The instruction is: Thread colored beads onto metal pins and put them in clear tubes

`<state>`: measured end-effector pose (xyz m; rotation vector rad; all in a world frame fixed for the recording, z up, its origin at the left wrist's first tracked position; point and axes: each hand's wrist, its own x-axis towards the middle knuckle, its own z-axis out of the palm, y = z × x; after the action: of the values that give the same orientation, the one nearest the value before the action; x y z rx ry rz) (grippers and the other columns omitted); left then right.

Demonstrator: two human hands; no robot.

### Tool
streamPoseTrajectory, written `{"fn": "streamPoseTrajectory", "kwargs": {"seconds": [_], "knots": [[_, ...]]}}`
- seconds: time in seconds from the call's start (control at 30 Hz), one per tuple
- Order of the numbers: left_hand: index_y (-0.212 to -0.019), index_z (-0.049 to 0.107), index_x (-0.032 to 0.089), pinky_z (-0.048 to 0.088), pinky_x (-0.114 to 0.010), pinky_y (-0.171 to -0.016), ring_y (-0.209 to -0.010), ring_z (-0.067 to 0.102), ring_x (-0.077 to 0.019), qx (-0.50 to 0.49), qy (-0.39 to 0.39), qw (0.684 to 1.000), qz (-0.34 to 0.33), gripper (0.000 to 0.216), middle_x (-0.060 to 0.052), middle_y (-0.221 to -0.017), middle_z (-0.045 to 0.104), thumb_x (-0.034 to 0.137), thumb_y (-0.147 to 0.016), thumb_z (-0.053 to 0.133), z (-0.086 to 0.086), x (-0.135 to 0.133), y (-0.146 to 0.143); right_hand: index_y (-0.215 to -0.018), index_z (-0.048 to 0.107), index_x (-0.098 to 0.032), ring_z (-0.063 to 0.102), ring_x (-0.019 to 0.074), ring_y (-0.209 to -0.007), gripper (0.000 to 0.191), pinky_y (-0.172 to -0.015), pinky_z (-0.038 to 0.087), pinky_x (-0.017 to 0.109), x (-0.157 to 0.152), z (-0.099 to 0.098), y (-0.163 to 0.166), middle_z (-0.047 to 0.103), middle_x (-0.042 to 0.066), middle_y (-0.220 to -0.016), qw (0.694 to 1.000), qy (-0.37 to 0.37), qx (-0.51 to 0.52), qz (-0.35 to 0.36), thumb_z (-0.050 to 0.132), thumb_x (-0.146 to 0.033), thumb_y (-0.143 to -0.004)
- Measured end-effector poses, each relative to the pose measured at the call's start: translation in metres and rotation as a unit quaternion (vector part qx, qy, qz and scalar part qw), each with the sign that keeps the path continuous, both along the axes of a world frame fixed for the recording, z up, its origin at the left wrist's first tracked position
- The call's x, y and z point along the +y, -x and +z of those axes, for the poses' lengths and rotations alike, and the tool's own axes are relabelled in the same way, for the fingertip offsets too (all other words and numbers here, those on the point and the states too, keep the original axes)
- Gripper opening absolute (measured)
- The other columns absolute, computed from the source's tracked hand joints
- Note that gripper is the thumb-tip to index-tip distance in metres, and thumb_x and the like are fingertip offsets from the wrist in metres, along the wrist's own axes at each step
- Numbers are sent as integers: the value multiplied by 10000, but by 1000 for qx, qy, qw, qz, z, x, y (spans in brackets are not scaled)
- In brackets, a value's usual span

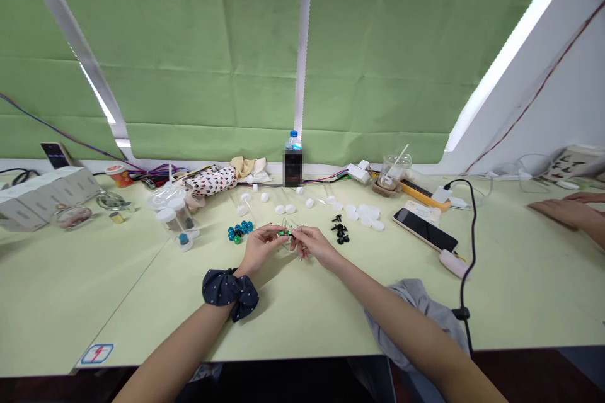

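The view comes from the person's head, facing forward and down over the pale green table (pixel 94 289) toward the water bottle (pixel 293 164), which stands centred at the far edge. It sits close: the left hand (pixel 259 245) and right hand (pixel 314 244) meet just in front of the bottle, forearms entering from below. Green blinds (pixel 198 44) behind the bottle fill the upper half.
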<state>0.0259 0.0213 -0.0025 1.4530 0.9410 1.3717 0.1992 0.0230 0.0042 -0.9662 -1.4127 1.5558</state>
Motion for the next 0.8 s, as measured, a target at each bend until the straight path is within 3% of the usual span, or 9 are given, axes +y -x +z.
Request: {"fn": "streamPoseTrajectory", "kwargs": {"seconds": [0.37, 0.8], "knots": [[-854, 701, 140, 427, -258, -560, -574, 531, -120, 5, 4, 1000, -3, 275, -27, -675, 635, 270, -621, 768, 1, -1, -1, -767, 496, -180, 483, 68, -391, 406, -352, 335, 166, 4, -5, 0, 635, 3, -628, 1000, 2, 9, -17, 556, -581, -757], [-831, 705, 141, 389, -249, -526, -518, 493, -103, -2, -5, 1000, 15, 260, 17, -567, 568, 278, -620, 769, 4, -2, -2, -755, 527, -161, 486, 69, -395, 429, -356, 337, 176, 2, -2, 1, 639, 20, -644, 1000, 8, 9, -6, 551, -590, -759]]}}
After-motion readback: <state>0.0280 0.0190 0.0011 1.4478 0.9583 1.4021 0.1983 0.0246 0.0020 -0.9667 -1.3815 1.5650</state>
